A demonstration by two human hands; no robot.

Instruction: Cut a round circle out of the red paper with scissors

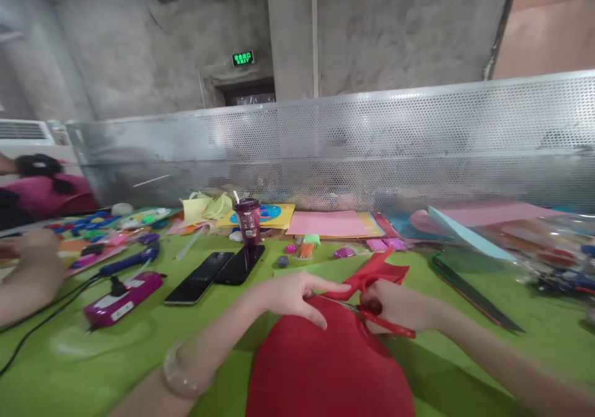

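Gripping red scissors (395, 328), the right hand (395, 302) was near the left hand (289, 293), which pinched red paper (330, 367); a slip could have nicked that hand.

red sheet (325, 367) at bottom centre, rounded far edge, near part cut off by bottom of view. red-handled scissors (393, 326) at its far edge, metal blades pointing left, handles right; blade gap unclear. red strip (393, 273) beyond the edge, bent, pointed ends up; can't tell if joined to sheet.
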